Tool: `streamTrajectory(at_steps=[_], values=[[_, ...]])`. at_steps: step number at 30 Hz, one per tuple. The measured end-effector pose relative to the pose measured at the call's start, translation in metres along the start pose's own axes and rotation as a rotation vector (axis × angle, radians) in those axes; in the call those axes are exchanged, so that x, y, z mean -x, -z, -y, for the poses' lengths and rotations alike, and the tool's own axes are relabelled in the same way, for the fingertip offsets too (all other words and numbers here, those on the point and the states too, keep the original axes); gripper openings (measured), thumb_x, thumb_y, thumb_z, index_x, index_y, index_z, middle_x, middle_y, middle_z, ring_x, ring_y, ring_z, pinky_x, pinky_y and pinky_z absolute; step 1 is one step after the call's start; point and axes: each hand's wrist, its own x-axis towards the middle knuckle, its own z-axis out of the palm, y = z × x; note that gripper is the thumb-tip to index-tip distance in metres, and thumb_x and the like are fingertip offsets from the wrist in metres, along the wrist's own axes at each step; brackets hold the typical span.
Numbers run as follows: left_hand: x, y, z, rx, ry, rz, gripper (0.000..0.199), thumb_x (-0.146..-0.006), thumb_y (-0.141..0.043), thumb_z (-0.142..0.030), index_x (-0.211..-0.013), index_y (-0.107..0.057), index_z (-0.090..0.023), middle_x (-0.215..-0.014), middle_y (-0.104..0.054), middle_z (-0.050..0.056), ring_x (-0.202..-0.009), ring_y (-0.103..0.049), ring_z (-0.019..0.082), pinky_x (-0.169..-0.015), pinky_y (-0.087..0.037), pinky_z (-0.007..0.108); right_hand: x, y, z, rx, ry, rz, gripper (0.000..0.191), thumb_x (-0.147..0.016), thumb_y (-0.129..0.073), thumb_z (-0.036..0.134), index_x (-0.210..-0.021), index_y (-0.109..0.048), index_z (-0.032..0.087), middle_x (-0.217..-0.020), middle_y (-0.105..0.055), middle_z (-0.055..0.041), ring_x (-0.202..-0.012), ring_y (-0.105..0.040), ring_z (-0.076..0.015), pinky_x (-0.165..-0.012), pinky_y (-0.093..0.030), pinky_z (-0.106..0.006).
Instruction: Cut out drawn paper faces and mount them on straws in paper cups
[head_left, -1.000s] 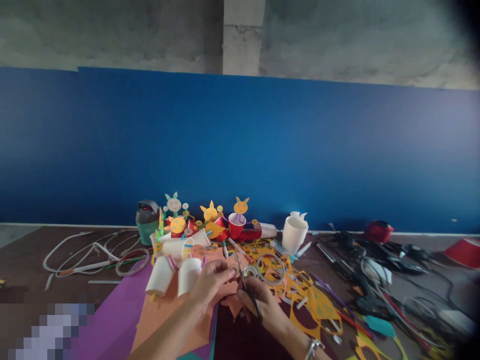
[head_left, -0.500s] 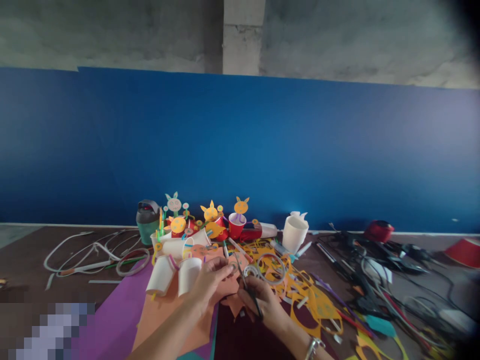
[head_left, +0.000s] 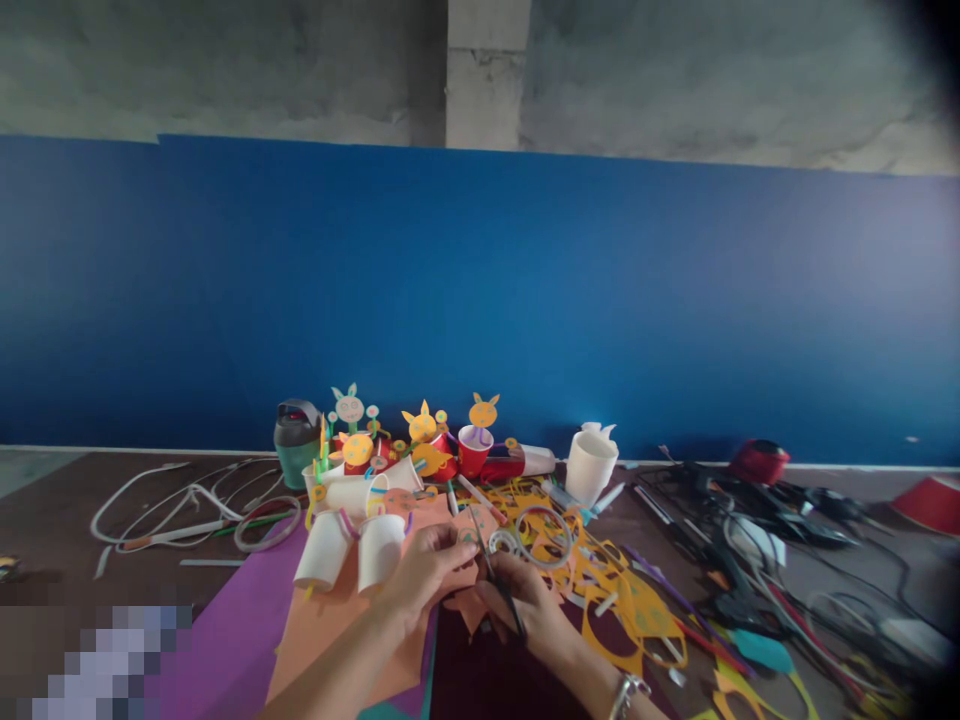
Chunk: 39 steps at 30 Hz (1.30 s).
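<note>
Barely changed: my left hand (head_left: 429, 565) pinches the small paper piece (head_left: 468, 538), near centre — thumb now shifted slightly right, towards the scissors (head_left: 489, 566). My right hand (head_left: 529, 597) grips those; blade contact, cannot tell — cutting seems unfinished.

Between the forearms (head_left: 337, 650), the near bench (head_left: 495, 685) offered open passage, closed at its far end by the scissors (head_left: 512, 608). White cups (head_left: 381, 552) crowded the left, yellow scraps (head_left: 637, 610) and cables (head_left: 806, 630) the right; the wall (head_left: 480, 290) barred the back.
</note>
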Motion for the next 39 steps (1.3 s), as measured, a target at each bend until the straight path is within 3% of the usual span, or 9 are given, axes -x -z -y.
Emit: streamTrajectory(at_steps=[12,21,30,39], values=[[-0.002,0.003,-0.003,-0.004,0.005,0.007,0.020,-0.069,-0.072,-0.031,-0.063,-0.066,-0.014,-0.056,-0.059,-0.001,-0.057,-0.050,0.010,-0.058,-0.036,0.022,0.000,0.001,0.003,0.000,-0.001,-0.019,0.039,-0.073,-0.067,0.052,-0.072,-0.049,0.016,-0.043,-0.044,0.0086,-0.031,-0.035,-0.0038,-0.032,-0.024,-0.015],[-0.002,0.002,-0.003,-0.026,-0.026,0.029,0.020,-0.068,-0.072,-0.034,-0.068,-0.069,-0.014,-0.060,-0.062,0.001,-0.061,-0.055,0.013,-0.061,-0.038,0.023,0.001,-0.001,0.006,-0.049,0.012,0.016,0.040,-0.071,-0.068,0.052,-0.073,-0.050,0.016,-0.048,-0.047,0.0077,-0.035,-0.042,-0.0051,-0.035,-0.029,-0.016],[0.002,-0.003,-0.003,0.006,-0.007,-0.028,0.022,-0.068,-0.073,-0.035,-0.063,-0.066,-0.015,-0.056,-0.060,0.000,-0.058,-0.054,0.012,-0.059,-0.038,0.023,0.001,-0.001,0.008,-0.027,0.016,0.014,0.040,-0.071,-0.067,0.053,-0.074,-0.052,0.017,-0.051,-0.049,0.0070,-0.037,-0.042,-0.0053,-0.036,-0.030,-0.016],[0.000,-0.001,-0.002,-0.019,-0.009,-0.024,0.023,-0.067,-0.073,-0.036,-0.065,-0.067,-0.014,-0.057,-0.060,0.001,-0.058,-0.054,0.013,-0.059,-0.038,0.024,0.001,-0.001,0.010,0.009,-0.008,-0.018,0.037,-0.073,-0.066,0.050,-0.072,-0.050,0.016,-0.045,-0.046,0.0080,-0.033,-0.036,-0.0041,-0.034,-0.024,-0.016]])
